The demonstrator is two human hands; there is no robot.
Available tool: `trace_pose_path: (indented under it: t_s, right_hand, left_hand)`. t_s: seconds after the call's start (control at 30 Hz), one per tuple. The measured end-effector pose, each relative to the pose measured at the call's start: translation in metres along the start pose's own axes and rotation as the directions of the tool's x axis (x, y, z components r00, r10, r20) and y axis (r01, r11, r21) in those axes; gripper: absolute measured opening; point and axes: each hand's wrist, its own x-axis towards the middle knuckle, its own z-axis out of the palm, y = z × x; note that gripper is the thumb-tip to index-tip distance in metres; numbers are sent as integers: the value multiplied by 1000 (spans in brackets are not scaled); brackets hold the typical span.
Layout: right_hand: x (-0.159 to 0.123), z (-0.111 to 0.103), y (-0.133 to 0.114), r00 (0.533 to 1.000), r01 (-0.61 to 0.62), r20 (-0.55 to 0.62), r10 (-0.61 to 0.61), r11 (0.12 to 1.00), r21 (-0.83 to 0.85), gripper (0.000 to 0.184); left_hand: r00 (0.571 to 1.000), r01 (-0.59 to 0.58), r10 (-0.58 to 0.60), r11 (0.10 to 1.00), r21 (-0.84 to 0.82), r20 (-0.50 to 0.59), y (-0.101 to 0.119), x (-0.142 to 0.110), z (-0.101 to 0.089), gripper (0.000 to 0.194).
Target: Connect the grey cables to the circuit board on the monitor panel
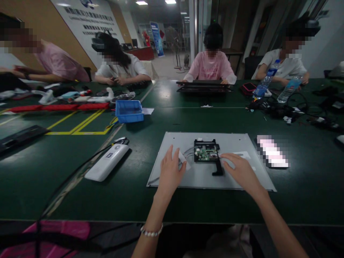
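Observation:
A light grey flat panel [182, 179] lies on the table in front of me. On it sits a black plastic bracket [218, 168] carrying a green circuit board [204, 153]. My left hand [171, 167] hovers over the panel's left side, fingers spread, beside a white tag [185, 161] and thin grey cables [189, 152]. My right hand [240, 170] is at the bracket's right edge, its fingertips at or touching that edge. Its thumb is apart from the stretched fingers, and nothing visible is in the grip. A white strip [243, 154] lies partly behind this hand.
A white power bank [107, 162] with a black cable lies left; a phone [272, 152] with a blurred screen lies right. Farther off are a blue bin [129, 111], red trays [59, 107], water bottles [266, 80] and tangled cables [282, 109]. Several people sit across the table.

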Motion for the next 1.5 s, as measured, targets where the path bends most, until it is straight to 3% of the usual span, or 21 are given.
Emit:
trace_pose_path:
  t_s: [0.07, 0.17, 0.3, 0.4, 0.6, 0.7, 0.87, 1.13, 1.33, 1.5]
  right_hand:
    - [8, -8, 23, 998, -64, 20, 64, 998, -3, 27]
    - [22, -11, 46, 991, -106, 86, 105, 994, 14, 27]
    - [44, -1, 60, 971, -96, 219, 93, 995, 3, 29]
    - [53, 8, 65, 965, -84, 250, 81, 996, 1, 29]
    - [48, 16, 73, 977, -78, 206, 61, 994, 76, 25]
    - [46, 18, 75, 982, -73, 182, 56, 993, 88, 19]
    - [42, 23, 77, 987, -82, 147, 59, 985, 150, 13]
    - [41, 19, 76, 984, -172, 86, 153, 937, 303, 22]
    - [42, 14, 93, 962, -242, -63, 264, 939, 244, 27]
    - [41, 13, 100, 966, -186, -170, 196, 980, 72, 26]
  left_hand:
    - [999, -18, 19, 1000, 7, -26, 4, -2, -6, 44]
    - [998, -47, 47, 999, 3, 33, 12, -7, -13, 31]
    - [983, -60, 59, 998, 1, 172, 24, -13, -14, 23]
    - [979, -50, 49, 999, 4, 199, 27, -16, -13, 24]
    - [991, 98, -96, 995, -19, 97, 7, 1, -18, 36]
    - [980, 157, -147, 985, -68, 130, -9, 17, -14, 41]
    - [959, 177, -129, 968, -178, 251, -21, 37, -5, 41]
    - [969, 152, -100, 963, -224, 225, -17, 46, -7, 24]
    - [982, 121, -78, 959, -255, 174, -24, 53, -13, 25]
    - [980, 117, -94, 985, -127, 174, -36, 71, -18, 26]
